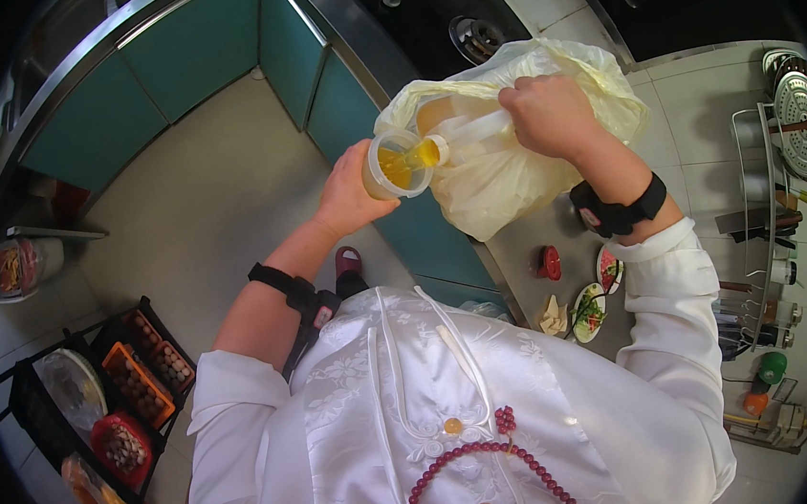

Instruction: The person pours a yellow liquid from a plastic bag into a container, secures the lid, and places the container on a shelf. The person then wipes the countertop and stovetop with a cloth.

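My left hand [354, 193] is closed around a translucent plastic container [401, 187], tilted so its round mouth shows. Yellow liquid, likely oil, runs into it from the white-rimmed neck [442, 149] of a large plastic jug. Most of that jug lies inside a pale yellow plastic bag [492, 194]. My right hand [550, 115] grips the jug by its handle, with the bag bunched around and behind the hand. The jug's neck is at the container's mouth; the jug's far end is hidden by the bag.
A black gas hob [419, 16] lies beyond the bag. On the steel counter [511, 246] are a red-lidded jar [549, 263] and plates of cut food [588, 313]. A wall rack [771, 220] holds utensils at right. A black shelf [36, 414] with egg baskets stands at lower left.
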The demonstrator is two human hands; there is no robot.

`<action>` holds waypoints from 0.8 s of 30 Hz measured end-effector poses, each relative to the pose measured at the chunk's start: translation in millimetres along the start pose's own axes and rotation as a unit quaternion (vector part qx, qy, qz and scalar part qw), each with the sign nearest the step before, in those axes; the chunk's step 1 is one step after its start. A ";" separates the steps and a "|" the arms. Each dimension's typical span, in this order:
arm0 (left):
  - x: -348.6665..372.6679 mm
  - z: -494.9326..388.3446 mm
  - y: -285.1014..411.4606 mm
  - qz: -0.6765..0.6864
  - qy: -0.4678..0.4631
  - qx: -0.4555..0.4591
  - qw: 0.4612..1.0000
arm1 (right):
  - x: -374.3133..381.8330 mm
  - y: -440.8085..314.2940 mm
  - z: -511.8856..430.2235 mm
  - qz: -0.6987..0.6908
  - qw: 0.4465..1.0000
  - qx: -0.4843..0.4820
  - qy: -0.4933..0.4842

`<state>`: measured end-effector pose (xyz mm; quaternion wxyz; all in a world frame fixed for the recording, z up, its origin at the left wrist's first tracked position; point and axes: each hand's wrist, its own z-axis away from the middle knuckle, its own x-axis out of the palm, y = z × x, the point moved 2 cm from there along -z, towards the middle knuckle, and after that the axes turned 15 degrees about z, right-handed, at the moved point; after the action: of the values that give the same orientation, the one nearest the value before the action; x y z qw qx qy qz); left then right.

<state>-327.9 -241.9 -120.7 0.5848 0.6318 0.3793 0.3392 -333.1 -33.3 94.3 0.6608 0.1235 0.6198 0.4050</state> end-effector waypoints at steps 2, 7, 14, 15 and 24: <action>0.9 -1.0 1.1 -0.001 -0.002 -0.003 1.000 | -0.2 2.7 1.9 0.000 1.000 0.002 -0.006; 7.0 -9.1 9.6 0.002 -0.004 0.017 1.000 | 1.6 17.2 7.3 -0.011 1.000 0.022 -0.010; 16.2 -21.3 26.0 0.012 -0.009 0.019 1.000 | 14.7 41.8 16.8 -0.031 0.999 0.027 0.008; 19.5 -23.9 28.6 0.012 -0.015 0.022 1.000 | 17.6 46.8 19.5 -0.029 0.999 0.030 0.002; 47.5 -41.3 39.8 0.045 -0.019 0.036 0.998 | 38.5 82.3 40.6 -0.054 0.997 0.047 0.028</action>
<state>-337.7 -181.6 -78.2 0.5525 0.6752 0.3516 0.3394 -330.9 59.7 129.6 0.6577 0.1098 0.6618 0.3427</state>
